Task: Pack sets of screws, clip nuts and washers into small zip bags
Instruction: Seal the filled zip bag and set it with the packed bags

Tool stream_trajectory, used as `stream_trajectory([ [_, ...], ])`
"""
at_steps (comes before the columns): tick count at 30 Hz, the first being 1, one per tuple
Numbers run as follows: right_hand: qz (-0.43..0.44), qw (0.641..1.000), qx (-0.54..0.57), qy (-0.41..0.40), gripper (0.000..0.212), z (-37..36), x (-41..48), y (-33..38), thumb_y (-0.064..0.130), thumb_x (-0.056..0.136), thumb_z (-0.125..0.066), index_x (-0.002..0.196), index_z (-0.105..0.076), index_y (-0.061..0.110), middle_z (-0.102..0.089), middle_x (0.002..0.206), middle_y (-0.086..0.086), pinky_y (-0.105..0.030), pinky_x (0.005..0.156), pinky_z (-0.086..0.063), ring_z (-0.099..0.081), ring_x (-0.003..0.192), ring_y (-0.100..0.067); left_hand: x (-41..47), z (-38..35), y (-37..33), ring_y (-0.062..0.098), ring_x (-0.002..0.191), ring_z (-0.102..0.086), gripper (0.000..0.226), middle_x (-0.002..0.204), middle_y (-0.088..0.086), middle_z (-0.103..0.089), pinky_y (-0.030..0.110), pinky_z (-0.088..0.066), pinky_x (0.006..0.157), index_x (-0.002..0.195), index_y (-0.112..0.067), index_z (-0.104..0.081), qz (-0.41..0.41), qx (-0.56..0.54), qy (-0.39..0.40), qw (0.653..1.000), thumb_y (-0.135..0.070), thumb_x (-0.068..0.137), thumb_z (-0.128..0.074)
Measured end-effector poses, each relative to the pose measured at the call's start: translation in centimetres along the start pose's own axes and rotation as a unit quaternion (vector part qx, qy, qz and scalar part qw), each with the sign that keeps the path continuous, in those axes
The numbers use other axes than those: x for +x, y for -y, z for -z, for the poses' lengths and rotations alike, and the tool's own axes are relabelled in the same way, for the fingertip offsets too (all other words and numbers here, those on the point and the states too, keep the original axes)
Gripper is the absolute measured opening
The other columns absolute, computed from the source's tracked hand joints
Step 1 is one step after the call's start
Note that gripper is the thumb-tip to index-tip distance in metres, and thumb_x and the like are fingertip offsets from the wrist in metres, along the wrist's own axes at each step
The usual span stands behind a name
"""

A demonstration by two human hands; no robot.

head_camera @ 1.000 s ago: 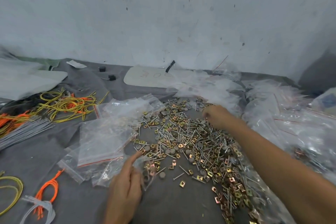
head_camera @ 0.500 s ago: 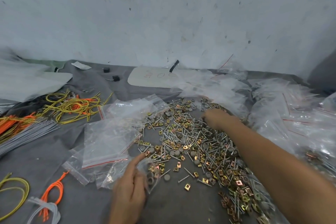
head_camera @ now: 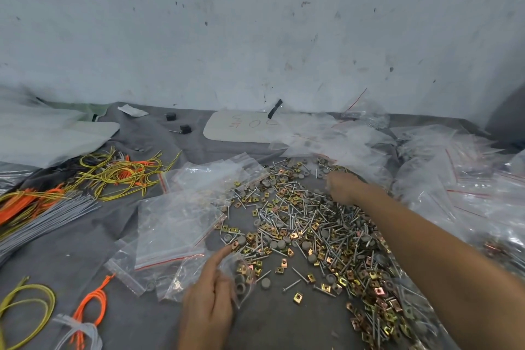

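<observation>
Left hand (head_camera: 209, 300) pinches part-filled zip bag (head_camera: 242, 278) at near edge of hardware pile (head_camera: 312, 221); right hand (head_camera: 344, 188), grip indiscernible, at far edge.

wall (head_camera: 255, 37) is pale blue-white, flecked dark | cloth (head_camera: 284, 327) plain grey | screws (head_camera: 292, 285) silver | clip nuts (head_camera: 297, 297) brassy gold, some tinged pink | washers (head_camera: 266, 283) dull grey | zip bags (head_camera: 176, 224) clear with a red seal line | wires (head_camera: 119, 173) yellow-green | cords (head_camera: 91, 304) bright orange | ties (head_camera: 48, 219) light grey | card (head_camera: 241, 128) white, red scrawl
</observation>
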State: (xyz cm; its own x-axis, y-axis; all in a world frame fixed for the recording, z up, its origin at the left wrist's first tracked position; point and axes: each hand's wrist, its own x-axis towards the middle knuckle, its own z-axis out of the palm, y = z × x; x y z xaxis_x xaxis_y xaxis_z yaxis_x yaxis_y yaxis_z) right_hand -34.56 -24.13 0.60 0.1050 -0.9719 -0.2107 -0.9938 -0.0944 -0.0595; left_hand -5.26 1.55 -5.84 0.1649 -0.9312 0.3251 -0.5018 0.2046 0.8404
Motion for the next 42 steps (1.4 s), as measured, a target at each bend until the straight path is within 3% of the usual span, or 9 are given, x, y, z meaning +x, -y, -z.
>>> stream_trajectory([
  [3, -0.010, 0.998, 0.025, -0.049, 0.027, 0.6, -0.8, -0.1, 0.014, 0.100, -0.047, 0.125, -0.050, 0.002, -0.052, 0.129, -0.020, -0.041, 0.090, -0.046, -0.052, 0.112, -0.034, 0.0, 0.0, -0.2, 0.016, 0.055, -0.061, 0.044, 0.065, 0.004, -0.065, 0.020, -0.047, 0.050, 0.128, -0.053, -0.051, -0.002, -0.003, 0.003, 1.000, -0.034, 0.093, -0.034],
  [6, 0.023, 0.984, 0.137, -0.110, 0.009, 1.6, -3.7, 1.3, 0.012, 0.102, -0.042, 0.098, -0.047, 0.007, -0.051, 0.102, -0.017, -0.037, 0.087, -0.049, -0.050, 0.094, -0.026, 0.0, 0.1, -0.4, 0.015, 0.054, -0.061, 0.045, 0.065, 0.005, -0.066, 0.018, -0.046, 0.050, 0.127, -0.058, -0.050, -0.003, -0.004, -0.003, 1.000, -0.030, 0.094, -0.036],
  [8, 0.079, 0.960, 0.234, -0.133, 0.023, 1.9, -7.3, 3.5, 0.016, 0.103, -0.045, 0.081, -0.042, 0.010, -0.052, 0.085, -0.006, -0.022, 0.076, -0.052, -0.050, 0.080, -0.015, 0.1, 0.1, -0.5, 0.015, 0.055, -0.061, 0.046, 0.063, 0.002, -0.065, 0.026, -0.049, 0.054, 0.127, -0.058, -0.050, -0.007, 0.000, -0.008, 1.000, -0.030, 0.092, -0.037],
  [14, 0.252, 0.889, 0.379, -0.062, 0.013, -3.1, -19.5, 11.6, 0.021, 0.102, -0.051, 0.090, -0.047, 0.018, -0.050, 0.082, 0.009, -0.015, 0.070, -0.041, -0.053, 0.077, 0.003, 0.0, 0.0, -1.1, 0.014, 0.056, -0.056, 0.045, 0.063, 0.000, -0.060, 0.038, -0.051, 0.059, 0.127, -0.054, -0.051, 0.010, 0.002, -0.010, 1.000, -0.034, 0.088, -0.038],
  [18, 0.240, 0.923, 0.296, -0.049, 0.007, -6.8, -22.1, 15.2, 0.030, 0.103, -0.044, 0.099, -0.041, 0.027, -0.062, 0.089, 0.004, -0.041, 0.073, -0.046, -0.060, 0.084, -0.017, -0.1, 0.1, -0.9, 0.009, 0.060, -0.060, 0.048, 0.063, -0.007, -0.062, 0.032, -0.051, 0.062, 0.127, -0.058, -0.047, 0.011, 0.017, -0.002, 1.000, -0.029, 0.090, -0.038],
  [22, 0.197, 0.958, 0.177, -0.112, 0.011, -7.9, -21.5, 16.8, 0.035, 0.102, -0.038, 0.109, -0.036, 0.027, -0.071, 0.097, -0.009, -0.042, 0.066, -0.041, -0.065, 0.091, -0.039, -0.2, 0.1, -0.6, 0.011, 0.059, -0.060, 0.049, 0.062, -0.004, -0.062, 0.039, -0.055, 0.064, 0.128, -0.054, -0.049, 0.023, 0.003, 0.004, 1.000, -0.024, 0.091, -0.039],
  [26, 0.204, 0.966, 0.088, -0.133, 0.021, -7.5, -20.7, 17.5, 0.030, 0.099, -0.041, 0.118, -0.044, 0.023, -0.071, 0.103, -0.010, -0.043, 0.068, -0.041, -0.066, 0.096, -0.040, -0.3, 0.1, -1.0, 0.002, 0.064, -0.060, 0.046, 0.066, -0.017, -0.061, 0.020, -0.046, 0.062, 0.131, -0.050, -0.050, 0.011, 0.022, 0.001, 1.000, -0.032, 0.090, -0.036],
  [35, 0.218, 0.962, 0.064, -0.152, 0.027, -6.7, -20.3, 17.4, 0.036, 0.102, -0.039, 0.117, -0.059, 0.027, -0.072, 0.108, -0.001, -0.040, 0.078, -0.051, -0.067, 0.101, -0.032, -0.3, 0.3, -1.2, 0.003, 0.065, -0.059, 0.049, 0.065, -0.014, -0.062, 0.013, -0.042, 0.060, 0.124, -0.059, -0.048, 0.007, 0.024, -0.028, 0.999, -0.027, 0.088, -0.039],
  [42, 0.234, 0.965, 0.051, -0.103, 0.027, -6.6, -21.1, 17.3, 0.040, 0.104, -0.034, 0.118, -0.054, 0.028, -0.070, 0.106, -0.011, -0.044, 0.076, -0.048, -0.064, 0.101, -0.041, -0.3, 0.1, -0.8, 0.007, 0.056, -0.056, 0.047, 0.060, -0.010, -0.061, 0.018, -0.041, 0.054, 0.122, -0.060, -0.049, -0.002, 0.019, -0.036, 0.999, -0.027, 0.091, -0.040],
])
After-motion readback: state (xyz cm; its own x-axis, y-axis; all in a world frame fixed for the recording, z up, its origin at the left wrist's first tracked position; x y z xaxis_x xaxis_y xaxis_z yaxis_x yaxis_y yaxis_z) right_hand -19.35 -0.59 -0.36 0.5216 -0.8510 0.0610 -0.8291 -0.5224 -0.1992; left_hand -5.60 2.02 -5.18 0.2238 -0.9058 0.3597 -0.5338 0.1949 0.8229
